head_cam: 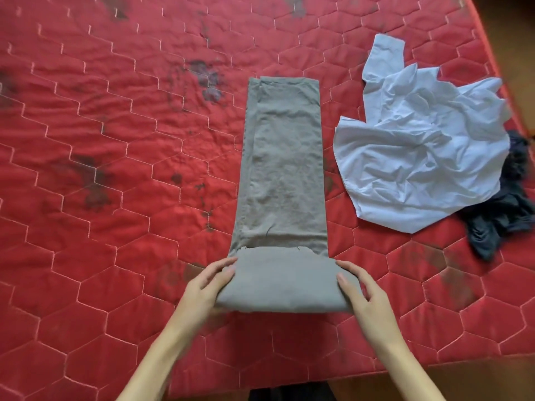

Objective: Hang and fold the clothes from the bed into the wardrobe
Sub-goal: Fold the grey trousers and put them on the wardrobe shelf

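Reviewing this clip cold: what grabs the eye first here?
The red quilted mattress fills the view. Centre, long grey trousers lie flat, their near end rolled between the left hand and right hand. To the right sits a crumpled pale blue shirt over a dark garment.

Grey trousers [285, 169] folded lengthwise, near end rolled, crumpled pale-blue shirt [419, 146] beside, dark garment [503, 215] underneath

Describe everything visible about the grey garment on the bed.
The grey garment is a plain, slightly creased woven cloth, folded lengthwise into a long strip lying flat on the red quilted bed. Its near end is folded or rolled over into a thick band, gripped at each side by the left hand and right hand.
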A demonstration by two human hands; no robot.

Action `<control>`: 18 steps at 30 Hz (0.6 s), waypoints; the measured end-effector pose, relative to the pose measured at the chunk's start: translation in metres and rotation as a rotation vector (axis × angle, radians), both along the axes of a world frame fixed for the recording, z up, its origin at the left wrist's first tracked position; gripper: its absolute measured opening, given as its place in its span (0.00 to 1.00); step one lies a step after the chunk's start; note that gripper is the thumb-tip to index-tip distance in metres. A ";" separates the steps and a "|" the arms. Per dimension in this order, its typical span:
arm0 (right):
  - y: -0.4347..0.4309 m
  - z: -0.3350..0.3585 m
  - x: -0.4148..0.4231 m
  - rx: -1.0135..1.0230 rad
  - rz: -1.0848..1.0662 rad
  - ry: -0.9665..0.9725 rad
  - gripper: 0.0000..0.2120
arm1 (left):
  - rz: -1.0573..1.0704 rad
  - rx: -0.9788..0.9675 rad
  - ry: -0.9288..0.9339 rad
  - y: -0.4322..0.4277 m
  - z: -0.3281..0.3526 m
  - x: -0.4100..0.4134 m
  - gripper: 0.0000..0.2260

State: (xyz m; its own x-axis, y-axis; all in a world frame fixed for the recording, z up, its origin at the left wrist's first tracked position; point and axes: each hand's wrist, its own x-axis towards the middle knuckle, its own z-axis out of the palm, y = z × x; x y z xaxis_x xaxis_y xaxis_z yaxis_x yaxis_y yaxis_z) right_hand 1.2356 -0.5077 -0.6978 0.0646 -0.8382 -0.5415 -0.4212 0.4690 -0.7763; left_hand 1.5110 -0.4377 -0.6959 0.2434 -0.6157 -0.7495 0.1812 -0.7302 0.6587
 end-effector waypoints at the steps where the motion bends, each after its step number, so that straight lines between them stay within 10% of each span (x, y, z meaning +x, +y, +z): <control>1: -0.010 0.005 0.003 -0.010 -0.021 -0.028 0.12 | 0.013 -0.018 0.035 -0.014 0.001 0.004 0.11; 8: -0.099 0.000 0.031 -0.075 -0.058 -0.173 0.25 | 0.049 -0.153 -0.093 -0.122 -0.022 0.021 0.25; 18: -0.159 -0.108 0.044 -0.058 0.127 0.310 0.30 | -0.331 -0.012 -0.588 -0.144 -0.120 0.005 0.35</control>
State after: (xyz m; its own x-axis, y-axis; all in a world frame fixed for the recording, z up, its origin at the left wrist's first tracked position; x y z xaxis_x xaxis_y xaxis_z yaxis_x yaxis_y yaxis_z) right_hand 1.2791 -0.6670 -0.8057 0.0105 -0.8640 -0.5034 -0.6939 0.3562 -0.6259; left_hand 1.5161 -0.5813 -0.8157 0.4055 -0.7353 -0.5431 -0.4420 -0.6778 0.5876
